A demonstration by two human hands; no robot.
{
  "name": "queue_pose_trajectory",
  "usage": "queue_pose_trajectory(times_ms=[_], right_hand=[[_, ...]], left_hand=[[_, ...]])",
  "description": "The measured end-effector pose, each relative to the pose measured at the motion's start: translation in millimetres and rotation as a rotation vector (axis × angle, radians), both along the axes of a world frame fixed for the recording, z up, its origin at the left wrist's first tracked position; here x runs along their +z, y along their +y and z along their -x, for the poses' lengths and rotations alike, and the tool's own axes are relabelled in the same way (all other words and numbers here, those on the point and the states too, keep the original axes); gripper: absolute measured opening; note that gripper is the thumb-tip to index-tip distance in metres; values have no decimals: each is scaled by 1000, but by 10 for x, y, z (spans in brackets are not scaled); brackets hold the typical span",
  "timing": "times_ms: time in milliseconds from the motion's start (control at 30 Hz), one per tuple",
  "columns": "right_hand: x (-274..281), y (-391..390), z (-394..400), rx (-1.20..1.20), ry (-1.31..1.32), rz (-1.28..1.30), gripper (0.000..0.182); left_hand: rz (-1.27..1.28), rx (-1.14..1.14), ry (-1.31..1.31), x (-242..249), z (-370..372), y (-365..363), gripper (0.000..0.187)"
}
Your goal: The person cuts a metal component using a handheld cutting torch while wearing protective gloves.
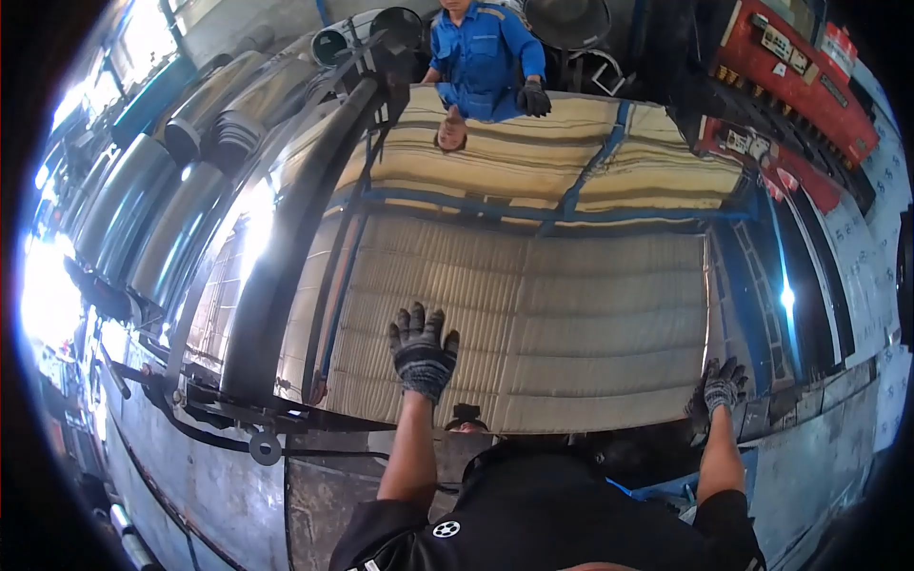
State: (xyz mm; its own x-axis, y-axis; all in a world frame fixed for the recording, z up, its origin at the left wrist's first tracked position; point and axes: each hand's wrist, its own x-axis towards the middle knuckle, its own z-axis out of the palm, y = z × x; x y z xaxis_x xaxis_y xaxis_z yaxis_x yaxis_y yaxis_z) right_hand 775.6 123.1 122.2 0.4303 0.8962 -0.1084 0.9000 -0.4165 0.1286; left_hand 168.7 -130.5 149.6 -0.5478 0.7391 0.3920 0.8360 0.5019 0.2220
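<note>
A large, mirror-bright metal sheet lies in front of me and reflects the roof and its beams. My left hand, in a dark grey knitted work glove, lies flat on the left part of the sheet near its front edge, fingers spread. At the sheet's right front corner is my right hand, gloved the same way, its fingers stretched forward over the edge area. Neither hand holds anything that I can see. A long dark roller runs along the sheet's left side.
Across the sheet stands a person in blue workwear, one dark-gloved hand at the far edge. Large shiny metal rolls lie at the left. Red machinery stands at the back right. A round-ended metal bracket sticks out near front left.
</note>
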Motion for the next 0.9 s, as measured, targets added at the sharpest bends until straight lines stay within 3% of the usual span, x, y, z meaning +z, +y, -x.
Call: queue_pose_trajectory(times_ms=[267, 400, 900], right_hand=[[30, -268, 657, -32, 23, -59, 86], [-47, -197, 754, -35, 20, -80, 84], [-175, -206, 954, -11, -10, -128, 82]], left_hand=[[49, -112, -20, -118, 264, -178, 56], [44, -98, -8, -326, 312, -49, 56], [74, -91, -18, -292, 494, -115, 58]])
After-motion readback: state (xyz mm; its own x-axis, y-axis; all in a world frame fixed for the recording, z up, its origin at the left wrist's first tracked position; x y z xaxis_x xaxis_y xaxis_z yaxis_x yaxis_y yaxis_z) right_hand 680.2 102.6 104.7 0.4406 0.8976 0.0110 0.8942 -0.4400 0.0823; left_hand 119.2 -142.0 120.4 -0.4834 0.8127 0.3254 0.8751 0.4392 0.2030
